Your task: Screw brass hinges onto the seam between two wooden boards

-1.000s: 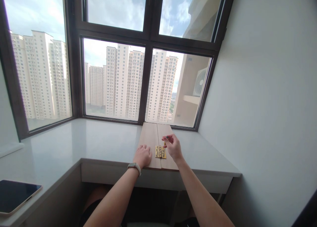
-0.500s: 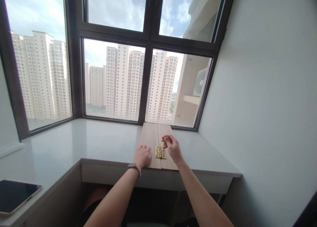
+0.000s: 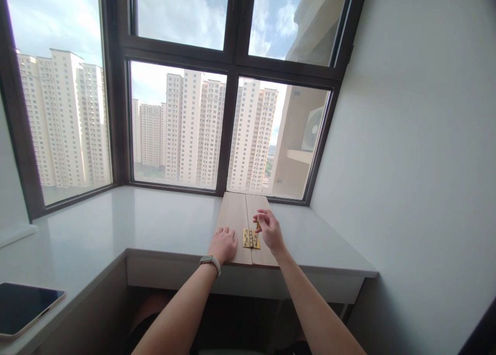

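Two light wooden boards lie side by side: the left board (image 3: 234,210) and the right board (image 3: 256,202), with a thin seam between them. A gold hinge (image 3: 247,238) with dark holes or screws spans that seam. My left hand (image 3: 223,244) rests palm down on the left board, fingers stretched out, just left of the hinge. Above the hinge's right leaf, my right hand (image 3: 270,231) is closed in a pinch round the yellow handle of a small screwdriver (image 3: 258,224). Its thin shaft points down at the leaf; the tip's exact contact is too small to tell.
The boards lie on a pale windowsill counter (image 3: 170,215) whose front edge is cut back in the middle. A tablet (image 3: 27,306) lies at the far left. Dark-framed windows (image 3: 228,127) rise behind, and a white wall (image 3: 411,138) bounds the right side.
My right hand's fingers have shifted slightly round the screwdriver handle, which shows at a different turn. My left hand and the hinge have stayed in place.
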Demonstrator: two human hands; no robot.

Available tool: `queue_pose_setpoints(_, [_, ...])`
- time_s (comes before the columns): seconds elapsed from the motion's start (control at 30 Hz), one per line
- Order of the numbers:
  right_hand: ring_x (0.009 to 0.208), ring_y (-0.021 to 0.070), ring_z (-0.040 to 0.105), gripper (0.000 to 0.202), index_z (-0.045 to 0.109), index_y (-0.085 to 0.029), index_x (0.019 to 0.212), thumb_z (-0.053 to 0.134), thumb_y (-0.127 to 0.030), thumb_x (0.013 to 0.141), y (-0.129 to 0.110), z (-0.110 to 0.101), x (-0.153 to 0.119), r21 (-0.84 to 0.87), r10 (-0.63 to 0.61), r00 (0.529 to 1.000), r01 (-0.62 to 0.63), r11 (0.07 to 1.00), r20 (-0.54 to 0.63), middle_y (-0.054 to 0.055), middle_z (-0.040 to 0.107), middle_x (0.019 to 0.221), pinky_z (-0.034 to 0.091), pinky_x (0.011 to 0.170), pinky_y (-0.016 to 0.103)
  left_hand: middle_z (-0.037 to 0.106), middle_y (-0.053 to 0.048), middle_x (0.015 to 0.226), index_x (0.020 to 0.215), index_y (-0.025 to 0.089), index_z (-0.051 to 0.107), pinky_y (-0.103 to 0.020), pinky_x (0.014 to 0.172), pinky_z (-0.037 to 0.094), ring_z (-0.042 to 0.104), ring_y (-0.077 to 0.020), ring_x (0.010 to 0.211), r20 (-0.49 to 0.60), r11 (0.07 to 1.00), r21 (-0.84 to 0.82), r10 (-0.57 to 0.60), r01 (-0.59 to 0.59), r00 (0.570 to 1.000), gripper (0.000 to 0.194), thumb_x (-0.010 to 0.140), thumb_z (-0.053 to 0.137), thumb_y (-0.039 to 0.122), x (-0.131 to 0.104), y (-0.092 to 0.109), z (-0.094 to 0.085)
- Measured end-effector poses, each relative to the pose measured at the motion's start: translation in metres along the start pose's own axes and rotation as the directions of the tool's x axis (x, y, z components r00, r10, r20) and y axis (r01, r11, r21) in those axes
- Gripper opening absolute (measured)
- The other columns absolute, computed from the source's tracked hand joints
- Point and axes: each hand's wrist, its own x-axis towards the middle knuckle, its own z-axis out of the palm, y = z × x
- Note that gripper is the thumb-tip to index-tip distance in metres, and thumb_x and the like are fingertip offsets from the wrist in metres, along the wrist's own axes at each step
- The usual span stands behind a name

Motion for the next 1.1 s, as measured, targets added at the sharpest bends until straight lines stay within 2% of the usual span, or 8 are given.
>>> queue_pose_setpoints(0.07, [0.095, 0.026, 0.072, 0.052, 0.067, -0.022, 0.117, 0.057, -0.068, 0.094, 0.0001, -0.0001, -0.0001, 0.013, 0.001, 1.0, -0.002, 1.0, 0.019, 0.009, 0.073, 0.102, 0.066, 0.062, 0.035, 0.061, -0.017, 0.131, 0.127, 0.018, 0.064, -0.047, 0.106, 0.036, 0.048, -0.0336, 0.126, 0.005, 1.0, 0.001, -0.001, 0.001, 1.0, 0.042, 0.103, 0.04, 0.043, -0.0004, 0.0009, -0.0014])
queue_pose_setpoints(0.13, [0.097, 0.0264, 0.071, 0.051, 0.069, -0.022, 0.112, 0.057, -0.068, 0.094, 0.0007, -0.0002, 0.0, 0.012, -0.006, 1.0, 0.006, 1.0, 0.03, 0.01, 0.073, 0.103, 0.066, 0.063, 0.036, 0.061, -0.018, 0.13, 0.125, 0.018, 0.065, -0.047, 0.106, 0.036, 0.048, -0.0336, 0.125, 0.008, 1.0, 0.004, -0.001, 0.001, 1.0, 0.041, 0.103, 0.04, 0.043, -0.0009, 0.0016, -0.0025])
queue_pose_setpoints(0.33, [0.1, 0.0276, 0.071, 0.048, 0.068, -0.022, 0.104, 0.063, -0.068, 0.091, 0.0014, -0.0001, 0.0, -0.019, -0.015, 1.0, 0.015, 1.0, 0.004, 0.01, 0.073, 0.103, 0.068, 0.063, 0.037, 0.061, -0.017, 0.128, 0.123, 0.018, 0.065, -0.047, 0.106, 0.036, 0.048, -0.033, 0.124, -0.002, 1.0, 0.01, 0.001, -0.001, 1.0, 0.039, 0.103, 0.041, 0.042, -0.0009, 0.0012, -0.0024])
queue_pose_setpoints(0.57, [0.095, 0.0268, 0.071, 0.046, 0.063, -0.021, 0.101, 0.07, -0.065, 0.087, -0.0009, 0.0002, -0.0013, -0.035, -0.011, 1.0, 0.011, 0.999, -0.001, 0.009, 0.072, 0.1, 0.069, 0.063, 0.039, 0.061, -0.017, 0.13, 0.124, 0.019, 0.064, -0.047, 0.106, 0.036, 0.048, -0.033, 0.125, 0.0, 1.0, 0.01, -0.003, 0.003, 1.0, 0.04, 0.103, 0.041, 0.042, -0.0009, 0.0014, -0.0025])
queue_pose_setpoints(0.8, [0.096, 0.0259, 0.071, 0.048, 0.066, -0.023, 0.114, 0.055, -0.066, 0.096, -0.0054, -0.0002, -0.0014, 0.006, 0.009, 0.998, -0.009, 1.0, 0.061, 0.008, 0.071, 0.103, 0.068, 0.066, 0.039, 0.059, -0.018, 0.134, 0.125, 0.019, 0.064, -0.049, 0.109, 0.034, 0.046, -0.0338, 0.128, 0.028, 1.0, 0.014, -0.021, 0.021, 0.999, 0.04, 0.103, 0.039, 0.042, -0.0013, 0.0051, -0.0058])
queue_pose_setpoints(1.1, [0.099, 0.0278, 0.071, 0.049, 0.068, -0.022, 0.104, 0.063, -0.068, 0.09, -0.0049, -0.0006, -0.0025, -0.011, -0.002, 0.999, 0.003, 1.0, 0.043, 0.01, 0.072, 0.102, 0.069, 0.068, 0.041, 0.058, -0.018, 0.134, 0.127, 0.018, 0.063, -0.05, 0.109, 0.033, 0.045, -0.0342, 0.128, 0.054, 1.0, 0.02, -0.024, 0.023, 0.998, 0.041, 0.104, 0.039, 0.041, -0.0027, 0.0076, -0.0097])
